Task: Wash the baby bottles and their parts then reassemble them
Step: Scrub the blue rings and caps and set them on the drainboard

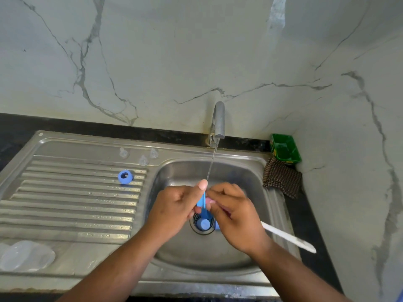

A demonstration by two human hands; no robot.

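Over the steel sink basin (239,177), my left hand (176,205) grips a blue bottle ring (201,200) edge-on under a thin stream from the tap (218,120). My right hand (231,212) meets it from the right, fingers curled at the ring; a white brush handle (287,236) sticks out behind that hand. Another blue part (204,224) lies on the drain. A blue ring (125,177) stands on the drainboard, with three clear teats (142,160) behind it. Clear bottle bodies (26,256) lie at the drainboard's front left.
A green soap tray (284,148) sits in the back right corner, with a checked cloth (281,179) in front of it on the dark counter. The ribbed drainboard (65,210) fills the left side. Marble wall stands behind and to the right.
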